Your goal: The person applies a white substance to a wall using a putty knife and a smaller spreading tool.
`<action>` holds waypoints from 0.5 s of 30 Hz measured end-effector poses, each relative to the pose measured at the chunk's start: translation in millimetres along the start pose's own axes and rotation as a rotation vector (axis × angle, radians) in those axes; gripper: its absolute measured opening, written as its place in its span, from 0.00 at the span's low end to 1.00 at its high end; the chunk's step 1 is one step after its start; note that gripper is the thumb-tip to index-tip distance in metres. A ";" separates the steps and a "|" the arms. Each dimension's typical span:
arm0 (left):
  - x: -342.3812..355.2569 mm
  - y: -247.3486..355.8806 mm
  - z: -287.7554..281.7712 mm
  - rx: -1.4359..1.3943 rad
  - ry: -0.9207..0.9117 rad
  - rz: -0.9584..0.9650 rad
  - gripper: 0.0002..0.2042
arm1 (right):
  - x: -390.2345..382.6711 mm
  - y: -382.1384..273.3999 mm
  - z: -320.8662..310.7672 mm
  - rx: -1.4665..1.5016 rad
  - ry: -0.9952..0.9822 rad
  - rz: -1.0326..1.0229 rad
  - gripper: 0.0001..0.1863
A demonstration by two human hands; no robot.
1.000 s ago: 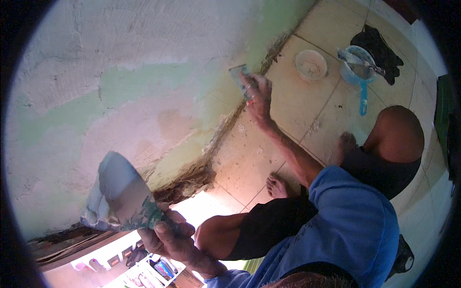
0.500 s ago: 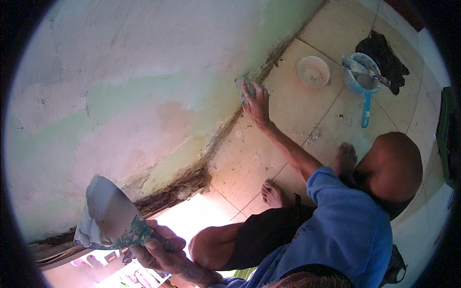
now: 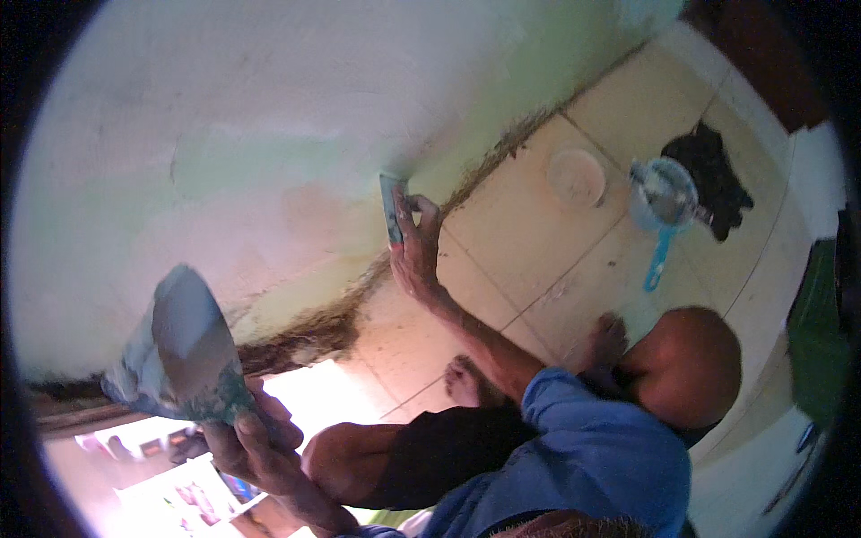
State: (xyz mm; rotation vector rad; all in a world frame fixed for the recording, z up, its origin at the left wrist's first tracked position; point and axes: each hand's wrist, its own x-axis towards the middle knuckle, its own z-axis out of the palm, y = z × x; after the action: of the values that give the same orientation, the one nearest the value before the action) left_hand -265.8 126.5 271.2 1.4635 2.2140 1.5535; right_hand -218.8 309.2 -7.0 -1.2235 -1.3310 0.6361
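The right hand [image 3: 415, 255], closed around a flat scraper [image 3: 388, 204], is drawing it along the wall [image 3: 242, 184], nearer the tan patch [image 3: 309, 209] than a moment ago, so smoothing is apparently progressing; the left hand [image 3: 256, 441] is gripping a putty knife [image 3: 188, 309] laden with filler [image 3: 134, 375].

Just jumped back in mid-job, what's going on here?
A person is crouching beside a patchy green-and-white wall. The left hand holds up a wide-bladed putty knife with pale paste along one side. The right hand has a smaller scraper up against the wall, low down near the floor. On the tiles stand a white bowl and a blue dipper with a tool laid across it, beside a black cloth.
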 end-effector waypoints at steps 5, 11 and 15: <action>11.1 9.9 13.6 -0.085 -0.080 -0.078 0.18 | 55.1 22.3 -40.8 0.337 0.242 0.480 0.15; 10.1 0.5 4.6 -0.199 -0.132 -0.064 0.14 | 96.4 13.3 -34.1 0.140 0.266 0.264 0.13; 5.8 -3.5 0.0 -0.212 -0.138 -0.106 0.14 | 82.5 -24.9 -31.8 -0.089 0.205 0.006 0.21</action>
State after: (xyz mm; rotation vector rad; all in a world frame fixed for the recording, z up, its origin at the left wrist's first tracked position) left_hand -271.2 130.5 271.0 1.3267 1.9500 1.5485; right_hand -178.9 367.1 52.2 -1.3277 -1.1941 0.4457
